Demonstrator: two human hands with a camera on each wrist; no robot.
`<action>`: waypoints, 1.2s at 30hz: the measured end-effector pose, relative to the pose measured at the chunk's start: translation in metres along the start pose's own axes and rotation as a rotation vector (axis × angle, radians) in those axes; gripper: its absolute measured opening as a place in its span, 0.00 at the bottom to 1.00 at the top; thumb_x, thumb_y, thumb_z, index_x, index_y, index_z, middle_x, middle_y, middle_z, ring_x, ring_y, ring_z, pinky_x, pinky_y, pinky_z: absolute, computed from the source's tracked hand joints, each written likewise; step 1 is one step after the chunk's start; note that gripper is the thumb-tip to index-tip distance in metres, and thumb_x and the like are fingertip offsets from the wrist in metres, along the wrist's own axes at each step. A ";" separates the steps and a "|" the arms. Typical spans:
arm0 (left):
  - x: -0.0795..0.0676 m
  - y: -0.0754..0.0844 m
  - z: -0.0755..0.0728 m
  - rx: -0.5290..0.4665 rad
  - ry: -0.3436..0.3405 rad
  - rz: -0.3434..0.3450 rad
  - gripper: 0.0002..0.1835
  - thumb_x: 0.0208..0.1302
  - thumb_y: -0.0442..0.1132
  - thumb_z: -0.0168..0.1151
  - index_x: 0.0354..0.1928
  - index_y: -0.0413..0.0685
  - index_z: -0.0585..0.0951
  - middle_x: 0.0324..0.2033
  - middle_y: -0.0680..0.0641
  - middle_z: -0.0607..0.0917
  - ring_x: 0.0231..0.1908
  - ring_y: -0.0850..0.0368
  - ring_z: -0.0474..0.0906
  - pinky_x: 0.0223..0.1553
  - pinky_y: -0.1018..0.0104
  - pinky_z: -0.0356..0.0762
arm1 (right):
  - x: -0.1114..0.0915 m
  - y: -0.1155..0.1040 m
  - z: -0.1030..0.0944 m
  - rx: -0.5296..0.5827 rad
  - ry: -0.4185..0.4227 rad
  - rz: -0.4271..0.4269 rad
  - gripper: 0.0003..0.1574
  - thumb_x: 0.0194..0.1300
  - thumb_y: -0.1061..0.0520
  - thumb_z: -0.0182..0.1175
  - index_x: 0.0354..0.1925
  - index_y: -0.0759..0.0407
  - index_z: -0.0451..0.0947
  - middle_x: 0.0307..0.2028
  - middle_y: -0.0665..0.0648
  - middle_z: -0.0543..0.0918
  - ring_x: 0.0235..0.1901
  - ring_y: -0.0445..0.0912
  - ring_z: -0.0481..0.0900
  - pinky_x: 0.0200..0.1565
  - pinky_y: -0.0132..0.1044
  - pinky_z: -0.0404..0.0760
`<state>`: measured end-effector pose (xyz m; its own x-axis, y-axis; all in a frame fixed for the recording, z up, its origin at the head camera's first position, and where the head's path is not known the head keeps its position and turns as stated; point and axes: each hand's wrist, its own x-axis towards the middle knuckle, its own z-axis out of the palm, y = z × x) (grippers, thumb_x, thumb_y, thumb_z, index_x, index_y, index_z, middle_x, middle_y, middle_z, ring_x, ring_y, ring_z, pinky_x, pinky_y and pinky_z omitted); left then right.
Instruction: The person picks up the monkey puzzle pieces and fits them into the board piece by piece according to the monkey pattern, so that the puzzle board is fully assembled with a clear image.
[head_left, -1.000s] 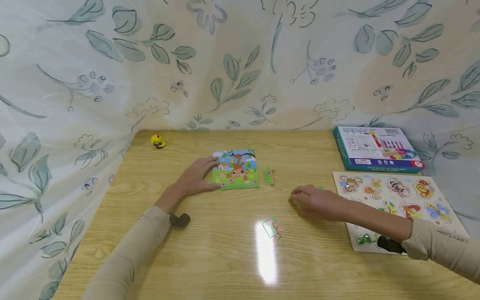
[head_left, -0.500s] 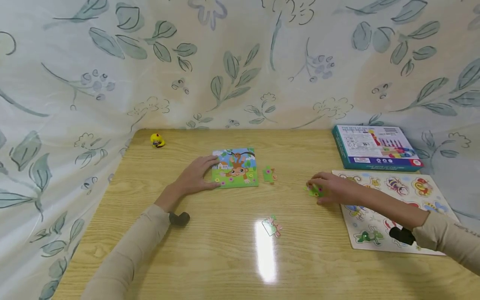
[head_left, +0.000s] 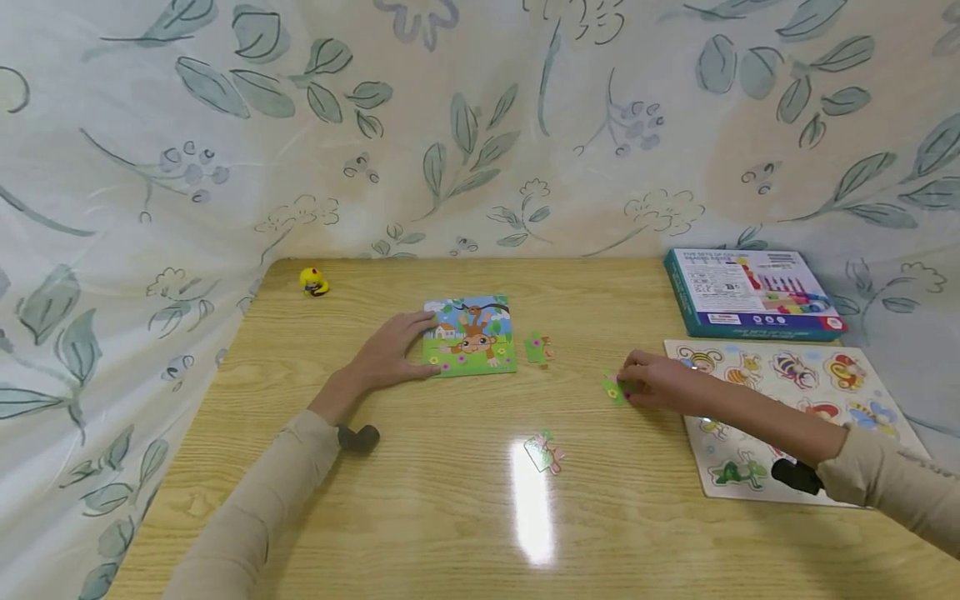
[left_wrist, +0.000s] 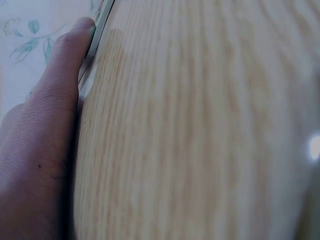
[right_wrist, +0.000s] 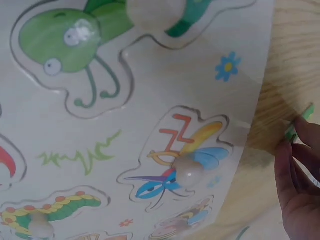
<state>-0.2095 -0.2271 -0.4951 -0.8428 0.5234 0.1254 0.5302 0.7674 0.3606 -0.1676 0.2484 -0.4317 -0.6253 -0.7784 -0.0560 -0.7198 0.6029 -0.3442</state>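
Shifted since the frame half a second ago: my right hand (head_left: 663, 382) and its green flowered jigsaw piece (head_left: 613, 388), slightly to the left and with the piece turned; my left hand (head_left: 386, 354) has kept its place. Right grip: thumb and fingertips pinching that piece by one side, presumably to leave the rest of it free; position, above the wooden table (head_left: 420, 517), right of the monkey jigsaw (head_left: 472, 342). Left grip: unclenched, fingers and thumb spread against the jigsaw's left edge, I judge to steady it. Loose stock: one green-and-brown piece (head_left: 535, 348) just beside the jigsaw's right edge, one pink-and-green piece (head_left: 543, 452) nearer me, both apparently laid out within reach. To my right: a knobbed insect board (right_wrist: 190, 75), partly under my forearm; behind it, a boxed bead set (head_left: 750, 296). Far left: a small yellow figurine (head_left: 313, 282). Obscured: the held piece's far side, behind my fingers; the pink-and-green piece's picture, washed by glare; the jigsaw's seams, too fine to read; its face, unseen from the left wrist.
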 end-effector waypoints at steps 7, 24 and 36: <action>-0.001 0.002 -0.001 -0.003 0.006 0.006 0.47 0.53 0.70 0.62 0.71 0.54 0.65 0.72 0.49 0.65 0.72 0.47 0.59 0.74 0.47 0.55 | 0.002 -0.001 0.005 -0.191 0.083 -0.109 0.15 0.55 0.60 0.70 0.42 0.62 0.83 0.46 0.58 0.82 0.45 0.50 0.83 0.44 0.41 0.85; -0.002 0.000 -0.001 -0.006 0.003 -0.004 0.47 0.54 0.71 0.61 0.71 0.54 0.65 0.72 0.49 0.64 0.72 0.48 0.58 0.74 0.47 0.53 | 0.017 0.000 -0.004 -0.406 0.030 -0.242 0.17 0.55 0.50 0.72 0.40 0.57 0.81 0.36 0.52 0.82 0.33 0.41 0.78 0.34 0.35 0.83; 0.001 -0.005 0.004 -0.014 -0.010 0.012 0.51 0.50 0.75 0.61 0.72 0.57 0.63 0.73 0.50 0.63 0.73 0.47 0.57 0.74 0.46 0.52 | 0.136 -0.059 -0.020 -0.451 0.119 -0.416 0.10 0.56 0.52 0.65 0.36 0.56 0.81 0.28 0.51 0.75 0.26 0.41 0.65 0.27 0.29 0.68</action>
<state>-0.2123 -0.2289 -0.5006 -0.8351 0.5367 0.1205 0.5392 0.7555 0.3721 -0.2165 0.1101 -0.3999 -0.2757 -0.9547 0.1118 -0.9505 0.2881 0.1162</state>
